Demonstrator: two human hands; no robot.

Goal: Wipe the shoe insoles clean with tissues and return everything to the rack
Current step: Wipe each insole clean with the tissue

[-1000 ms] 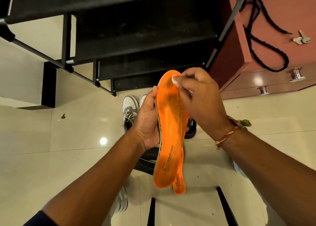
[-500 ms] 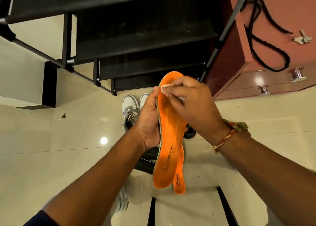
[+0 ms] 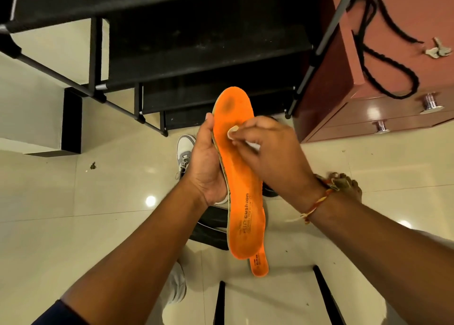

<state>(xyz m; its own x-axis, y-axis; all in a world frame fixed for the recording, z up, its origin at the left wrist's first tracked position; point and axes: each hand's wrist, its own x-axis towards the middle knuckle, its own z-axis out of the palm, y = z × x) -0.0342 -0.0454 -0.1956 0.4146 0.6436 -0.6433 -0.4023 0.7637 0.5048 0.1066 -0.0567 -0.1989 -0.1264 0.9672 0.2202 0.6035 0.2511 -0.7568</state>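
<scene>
- Head view: orange insole (image 3: 237, 177) is held above the floor tiles, in front of the black shoe rack (image 3: 196, 54); its long axis runs away from the person, toe end toward the rack, heel end near.
- Left hand (image 3: 206, 167) grips the insole's left edge, fingers curled behind it.
- Right hand (image 3: 270, 152) pinches a white tissue (image 3: 232, 131) against the forefoot area.
- Second insole (image 3: 259, 265) protrudes behind the heel end, same alignment.

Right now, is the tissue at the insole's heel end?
No, the right hand presses the tissue near the toe end of the orange insole.
</scene>
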